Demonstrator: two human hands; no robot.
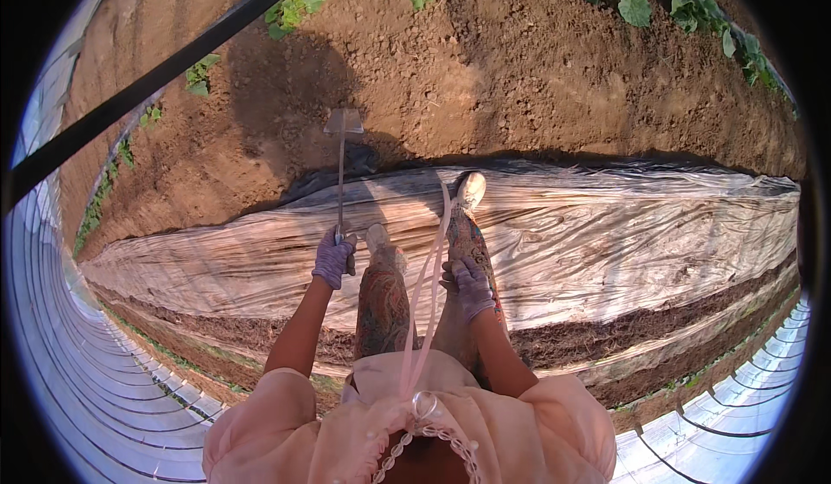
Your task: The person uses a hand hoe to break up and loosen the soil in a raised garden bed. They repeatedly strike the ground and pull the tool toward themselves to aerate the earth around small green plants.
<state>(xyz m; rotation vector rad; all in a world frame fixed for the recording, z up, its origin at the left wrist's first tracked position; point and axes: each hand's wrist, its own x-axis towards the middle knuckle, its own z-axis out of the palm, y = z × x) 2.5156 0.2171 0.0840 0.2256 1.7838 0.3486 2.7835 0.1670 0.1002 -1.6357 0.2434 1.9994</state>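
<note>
My left hand, in a purple-grey glove, is closed around the handle of a hoe. The flat metal blade lies against the brown soil, just beyond the edge of the plastic mulch film. My right hand, gloved likewise, is beside my right leg at about knee height, fingers curled; whether anything is in it cannot be told. Pink ribbons from my top hang between the hands. My feet stand on the wrinkled film, the right shoe near its far edge.
Leafy green plants grow along the far side of the soil, with more at the upper right. A dark bar crosses the upper left. Dark soil strips run behind my legs. Ribbed greenhouse plastic curves around the lower sides.
</note>
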